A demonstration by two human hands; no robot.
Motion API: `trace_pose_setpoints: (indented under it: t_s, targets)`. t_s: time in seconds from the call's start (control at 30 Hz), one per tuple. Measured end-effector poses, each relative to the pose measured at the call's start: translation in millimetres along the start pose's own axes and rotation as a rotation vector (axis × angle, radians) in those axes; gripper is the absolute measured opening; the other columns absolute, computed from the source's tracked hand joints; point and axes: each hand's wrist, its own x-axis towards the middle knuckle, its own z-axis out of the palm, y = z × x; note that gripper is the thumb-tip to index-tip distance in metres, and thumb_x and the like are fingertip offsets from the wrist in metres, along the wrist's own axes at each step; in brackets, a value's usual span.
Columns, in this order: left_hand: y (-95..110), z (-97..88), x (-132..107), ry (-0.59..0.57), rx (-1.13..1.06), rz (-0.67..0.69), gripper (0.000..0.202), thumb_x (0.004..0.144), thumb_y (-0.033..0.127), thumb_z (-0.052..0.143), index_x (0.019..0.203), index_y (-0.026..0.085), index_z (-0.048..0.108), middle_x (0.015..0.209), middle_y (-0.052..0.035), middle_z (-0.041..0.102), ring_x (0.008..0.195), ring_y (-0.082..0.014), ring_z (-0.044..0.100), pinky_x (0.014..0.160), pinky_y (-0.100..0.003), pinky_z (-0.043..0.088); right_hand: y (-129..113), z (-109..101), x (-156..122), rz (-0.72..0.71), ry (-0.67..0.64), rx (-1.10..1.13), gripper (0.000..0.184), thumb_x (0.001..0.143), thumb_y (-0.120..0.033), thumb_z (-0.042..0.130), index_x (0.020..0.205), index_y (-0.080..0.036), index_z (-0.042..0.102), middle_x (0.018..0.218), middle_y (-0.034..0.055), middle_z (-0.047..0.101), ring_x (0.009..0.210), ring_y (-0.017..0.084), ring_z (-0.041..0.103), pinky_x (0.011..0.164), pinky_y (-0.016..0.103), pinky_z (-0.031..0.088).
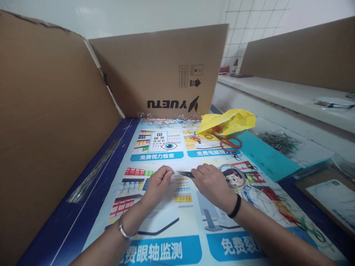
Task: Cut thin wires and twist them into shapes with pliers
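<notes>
My left hand [160, 180], with a silver bangle at the wrist, is closed in a pinch on a thin wire [175, 173]. Wrapped round the handles of a pair of dark-jawed pliers [186, 174], my right hand [211, 183] points their tips toward the left fingers. The plier tips meet or nearly meet the wire; I cannot tell whether they grip it. Both hands are over the printed poster sheet [159, 166]. Just right of my right hand lies a round clear dish or coil [244, 181].
A bundle of straight wires [93, 171] lies at left. Orange-handled scissors [230, 144] sit by a yellow bag [226, 122]. A tangled wire heap [277, 143] is farther right, near a turquoise sheet [266, 157]. Cardboard panels [155, 70] stand at the back and left.
</notes>
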Motion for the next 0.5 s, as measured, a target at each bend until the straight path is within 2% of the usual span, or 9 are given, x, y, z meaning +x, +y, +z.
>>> trace_pose_setpoints:
  t_s: [0.27,0.5]
  targets:
    - [0,0.7,-4,-0.017,0.264,0.233,0.018,0.089,0.026,0.041,0.081,0.02,0.056,0.08,-0.0028,0.063,0.075,-0.0149,0.056,0.07,-0.026,0.043,-3,-22,5,-0.008,-0.084,-0.051,0.008,0.084,-0.019,0.053,0.077,-0.018,0.055,0.076,0.0056,0.056,0.075,0.021,0.044,0.066,0.033,0.024]
    - [-6,0.3,-5,-0.017,0.406,0.372,0.018,0.09,0.022,0.038,0.087,0.019,0.056,0.078,-0.0042,0.063,0.073,-0.015,0.057,0.067,-0.026,0.044,-3,-26,4,-0.021,-0.077,-0.058,0.009,0.083,-0.014,0.053,0.076,-0.019,0.054,0.074,0.0039,0.055,0.073,0.021,0.043,0.065,0.033,0.024]
